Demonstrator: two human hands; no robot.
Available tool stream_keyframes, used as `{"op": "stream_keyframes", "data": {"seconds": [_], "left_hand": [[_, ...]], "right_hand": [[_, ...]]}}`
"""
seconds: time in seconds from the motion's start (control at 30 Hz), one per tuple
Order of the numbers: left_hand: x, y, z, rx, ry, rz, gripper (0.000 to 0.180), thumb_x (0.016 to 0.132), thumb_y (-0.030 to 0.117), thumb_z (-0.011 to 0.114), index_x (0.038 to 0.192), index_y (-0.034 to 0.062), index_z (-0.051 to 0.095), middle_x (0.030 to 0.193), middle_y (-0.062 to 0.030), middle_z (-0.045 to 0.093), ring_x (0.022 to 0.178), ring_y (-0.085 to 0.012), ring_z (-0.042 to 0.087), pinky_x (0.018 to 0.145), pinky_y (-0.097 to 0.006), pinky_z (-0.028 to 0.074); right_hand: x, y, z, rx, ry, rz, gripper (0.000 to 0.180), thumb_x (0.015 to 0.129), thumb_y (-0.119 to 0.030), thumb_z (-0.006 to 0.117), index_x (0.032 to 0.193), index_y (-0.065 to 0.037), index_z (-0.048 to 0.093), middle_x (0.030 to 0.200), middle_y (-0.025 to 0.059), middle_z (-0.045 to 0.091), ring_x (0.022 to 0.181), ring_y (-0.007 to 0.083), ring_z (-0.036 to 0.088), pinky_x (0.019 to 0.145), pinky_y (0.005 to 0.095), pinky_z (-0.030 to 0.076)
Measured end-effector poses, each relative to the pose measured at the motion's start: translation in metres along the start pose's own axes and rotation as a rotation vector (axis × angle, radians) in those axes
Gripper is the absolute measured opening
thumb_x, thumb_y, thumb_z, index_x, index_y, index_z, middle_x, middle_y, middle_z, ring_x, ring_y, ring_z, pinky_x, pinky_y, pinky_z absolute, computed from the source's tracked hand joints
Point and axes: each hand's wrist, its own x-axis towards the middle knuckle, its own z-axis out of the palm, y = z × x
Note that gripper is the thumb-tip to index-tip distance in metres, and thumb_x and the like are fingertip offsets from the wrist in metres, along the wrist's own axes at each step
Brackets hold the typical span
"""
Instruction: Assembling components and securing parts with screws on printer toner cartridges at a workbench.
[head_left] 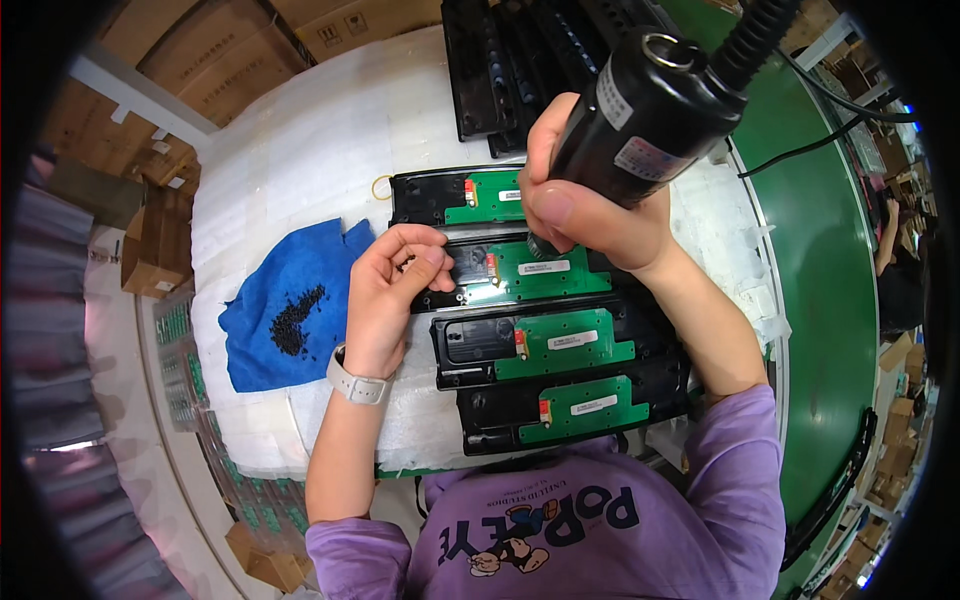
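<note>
White worktop (300, 170): right hand (610, 220) grips black driver (650, 110) over a green board (560, 284); left hand (385, 290) alongside, curled, contents unclear. Farther left, blue cloth (255, 290) bears seemingly unused black pieces (290, 330); board completion cannot be told.

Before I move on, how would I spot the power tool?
On the white-covered table, find the four black panels carrying green boards. Over the upper ones, the right hand grips the power tool, a thick black cylinder set apart from the panels by its ribbed cable.

Cardboard boxes (215, 75) stand upper left, near what looks like a grey curtain (58, 260).
</note>
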Motion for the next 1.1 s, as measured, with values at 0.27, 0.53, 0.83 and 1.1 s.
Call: {"op": "stream_keyframes", "data": {"seconds": [0.27,0.53,0.83,1.1], "left_hand": [[-0.002,-0.002,0.005,0.125,-0.022,0.028,0.012,0.084,-0.001,0.057,0.096,-0.0027,0.058,0.086,-0.0101,0.064,0.075,-0.0137,0.063,0.070,-0.023,0.050],[-0.021,0.009,0.029,0.219,-0.103,0.115,0.012,0.086,0.000,0.055,0.096,-0.0047,0.060,0.084,-0.0106,0.065,0.073,-0.0144,0.064,0.067,-0.022,0.051],[-0.023,0.010,0.029,0.073,-0.139,0.006,0.010,0.080,-0.003,0.061,0.090,-0.0041,0.057,0.083,-0.0145,0.065,0.073,-0.0181,0.066,0.068,-0.025,0.052],[-0.022,0.003,0.027,-0.062,-0.162,-0.020,0.015,0.080,-0.005,0.060,0.093,-0.0039,0.056,0.089,-0.0145,0.065,0.077,-0.0184,0.066,0.071,-0.025,0.052]], "right_hand": [[0.000,0.003,-0.002,0.021,0.012,-0.116,0.024,0.070,-0.008,0.064,0.087,0.000,0.048,0.061,0.0035,0.052,0.045,0.0087,0.047,0.042,0.0218,0.039],[0.001,-0.022,-0.020,0.585,-0.028,-0.288,0.041,0.088,-0.043,0.042,0.104,-0.006,0.047,0.062,-0.0009,0.044,0.045,0.0098,0.041,0.055,0.0284,0.039],[-0.002,-0.016,-0.006,0.654,0.197,-0.171,0.030,0.087,-0.035,0.043,0.096,-0.007,0.050,0.055,0.0030,0.044,0.039,0.0145,0.041,0.047,0.0324,0.039],[-0.005,-0.023,-0.001,0.652,0.325,-0.128,0.028,0.086,-0.032,0.045,0.092,-0.005,0.050,0.055,0.0029,0.044,0.042,0.0146,0.043,0.048,0.0325,0.039]]}}
